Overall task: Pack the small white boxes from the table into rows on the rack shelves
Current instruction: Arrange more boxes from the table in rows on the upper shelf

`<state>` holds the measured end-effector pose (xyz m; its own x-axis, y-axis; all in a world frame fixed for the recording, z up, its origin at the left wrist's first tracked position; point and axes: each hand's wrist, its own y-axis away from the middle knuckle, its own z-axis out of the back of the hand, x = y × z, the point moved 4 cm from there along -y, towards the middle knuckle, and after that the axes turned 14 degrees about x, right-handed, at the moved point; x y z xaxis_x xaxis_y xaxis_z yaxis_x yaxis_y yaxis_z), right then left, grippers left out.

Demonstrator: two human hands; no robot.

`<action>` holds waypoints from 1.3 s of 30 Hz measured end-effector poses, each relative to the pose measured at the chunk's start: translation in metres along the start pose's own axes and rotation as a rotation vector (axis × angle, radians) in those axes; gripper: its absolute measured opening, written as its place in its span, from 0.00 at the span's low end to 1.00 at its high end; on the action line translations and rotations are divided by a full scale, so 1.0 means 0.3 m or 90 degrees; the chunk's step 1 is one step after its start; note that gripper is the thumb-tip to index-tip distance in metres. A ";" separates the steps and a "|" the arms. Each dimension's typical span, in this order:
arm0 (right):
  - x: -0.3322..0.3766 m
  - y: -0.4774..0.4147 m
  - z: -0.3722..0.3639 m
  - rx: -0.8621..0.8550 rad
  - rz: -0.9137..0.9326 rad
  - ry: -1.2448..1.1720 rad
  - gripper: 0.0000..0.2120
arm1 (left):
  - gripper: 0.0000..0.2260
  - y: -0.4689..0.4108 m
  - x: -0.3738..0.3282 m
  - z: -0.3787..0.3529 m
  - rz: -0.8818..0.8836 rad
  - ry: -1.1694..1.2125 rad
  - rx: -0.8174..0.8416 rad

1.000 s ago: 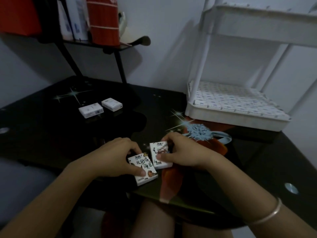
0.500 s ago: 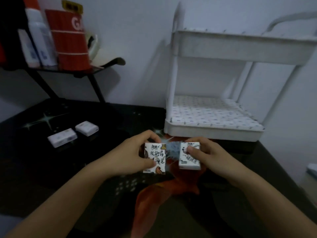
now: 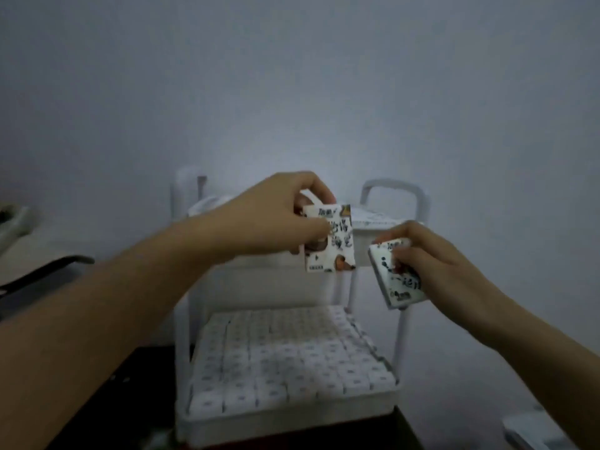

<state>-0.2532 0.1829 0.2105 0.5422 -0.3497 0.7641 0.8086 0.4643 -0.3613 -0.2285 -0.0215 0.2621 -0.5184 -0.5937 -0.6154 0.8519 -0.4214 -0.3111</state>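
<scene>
My left hand (image 3: 279, 219) grips a small white box (image 3: 334, 245) with black writing, held upright in front of the upper shelf (image 3: 373, 228) of the white rack. To the right and slightly lower, my right hand (image 3: 435, 258) holds a second small white box (image 3: 394, 280), tilted. Both boxes are in the air at upper-shelf height. The lower shelf (image 3: 285, 420) is filled with rows of small white boxes (image 3: 279, 355) standing on end.
The rack stands on the dark table (image 3: 107, 404) against a pale wall. A rack handle (image 3: 393, 190) rises at the back right. The tip of a dark side shelf (image 3: 48, 271) shows at the left edge.
Both hands lifted their boxes off the table up to the rack's upper shelf. The view swung up and right, so the two loose boxes on the table are out of sight.
</scene>
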 end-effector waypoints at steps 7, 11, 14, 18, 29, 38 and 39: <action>0.145 -0.280 0.216 -0.073 0.022 0.209 0.13 | 0.14 -0.402 -0.013 0.188 0.044 -0.085 -0.067; 0.144 -0.531 0.253 -0.070 -0.034 0.374 0.14 | 0.14 -0.598 0.071 0.227 0.110 -0.161 -0.118; 0.085 -0.725 0.246 0.008 -0.147 0.486 0.14 | 0.14 -0.713 0.139 0.242 0.166 -0.248 -0.123; -0.022 -0.913 0.194 0.108 -0.273 0.616 0.15 | 0.12 -0.813 0.202 0.254 0.201 -0.298 -0.136; -0.209 -1.053 0.136 0.256 -0.326 0.618 0.13 | 0.10 -0.843 0.320 0.189 0.271 -0.116 0.139; -0.168 -1.005 0.113 0.332 -0.282 0.635 0.13 | 0.15 -0.773 0.312 0.182 0.272 -0.019 0.278; -0.162 -0.998 0.112 0.334 -0.272 0.650 0.16 | 0.14 -0.769 0.314 0.190 0.272 -0.018 0.267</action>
<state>-0.5294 0.0881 0.2996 0.3766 -0.9223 -0.0866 0.9034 0.3449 0.2549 -0.4782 -0.0194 0.3171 -0.1436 -0.7852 -0.6024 0.8862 -0.3730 0.2749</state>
